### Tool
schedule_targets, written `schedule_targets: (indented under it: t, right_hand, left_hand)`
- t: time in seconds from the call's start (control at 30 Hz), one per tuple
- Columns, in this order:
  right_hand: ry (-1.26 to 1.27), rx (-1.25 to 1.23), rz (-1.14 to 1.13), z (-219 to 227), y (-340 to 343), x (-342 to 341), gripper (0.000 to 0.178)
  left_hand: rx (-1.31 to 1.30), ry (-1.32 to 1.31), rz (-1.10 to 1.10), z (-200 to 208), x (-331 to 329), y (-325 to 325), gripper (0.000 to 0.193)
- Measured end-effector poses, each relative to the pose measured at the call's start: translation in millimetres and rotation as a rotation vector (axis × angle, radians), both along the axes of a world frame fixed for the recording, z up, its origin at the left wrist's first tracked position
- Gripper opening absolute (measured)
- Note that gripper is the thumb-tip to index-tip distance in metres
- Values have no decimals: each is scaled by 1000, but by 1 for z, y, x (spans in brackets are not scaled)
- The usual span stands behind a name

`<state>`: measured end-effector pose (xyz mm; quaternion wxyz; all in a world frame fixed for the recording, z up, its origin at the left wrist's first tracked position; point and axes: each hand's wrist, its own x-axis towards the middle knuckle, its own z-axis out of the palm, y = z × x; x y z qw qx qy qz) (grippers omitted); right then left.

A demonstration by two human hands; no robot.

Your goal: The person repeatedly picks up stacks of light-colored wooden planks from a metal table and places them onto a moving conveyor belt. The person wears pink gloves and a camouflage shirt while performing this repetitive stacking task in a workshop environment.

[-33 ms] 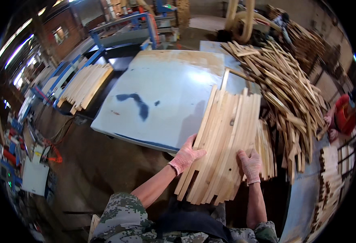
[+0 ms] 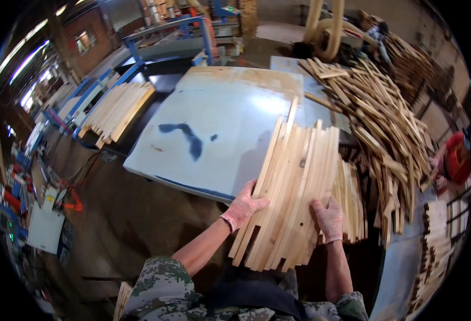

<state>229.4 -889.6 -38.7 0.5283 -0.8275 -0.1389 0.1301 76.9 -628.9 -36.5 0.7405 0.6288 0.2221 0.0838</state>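
Note:
A panel of long, narrow wooden strips (image 2: 286,198) lies side by side between my hands, its ends uneven. One strip sticks out beyond the others at the far end. Gripping the panel's left edge is my left hand (image 2: 244,206), in a pinkish knit glove, thumb on top. My right hand (image 2: 329,218), gloved alike, presses in on the right edge, its fingertips partly hidden. Beneath and beyond the panel is a pale blue-grey table (image 2: 214,112) with dark stains. Another batch of strips (image 2: 351,200) shows just right of the panel.
A large heap of loose wooden strips (image 2: 388,144) covers the right side. At left, strips (image 2: 120,109) rest on a blue-framed machine (image 2: 166,40). A person in red (image 2: 455,160) is at far right, near a row of stacked strips (image 2: 433,246). Thick ducts (image 2: 334,32) rise behind.
The panel has shifted slightly left with both hands still on its edges. Its strips sit a little differently at the far end. The surroundings have moved slightly right in view.

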Motion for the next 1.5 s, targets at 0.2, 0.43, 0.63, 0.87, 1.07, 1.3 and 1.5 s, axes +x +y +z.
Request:
schedule_targets:
  t: [0.2,0.43,0.63,0.87,1.07,1.3,1.5]
  right_hand:
    - [112,8,241,-13,147,-6,48]
    - [141,76,335,-54,264,28,56]
    - [94,16,430,-45,376,42,60]
    - [203,-10,529,-38,536,18,63]
    - [418,125,578,-11,695,-37,53]
    - [165,20,416,1,868,-100,53]
    - [355,-47,414,14,890,-107,59]
  left_hand:
    - [71,203,96,-27,-31,141,87]
    - [863,867,-86,21,22,269,104]
    - [1058,867,126,26,53,341,109]
    - [1362,835,204,-8,1,456,100]
    - [1387,851,218,5,-59,606,97]
    - [1358,828,234,-4,-102,778,94]
    - [1368,597,136,-12,-108,789,87]
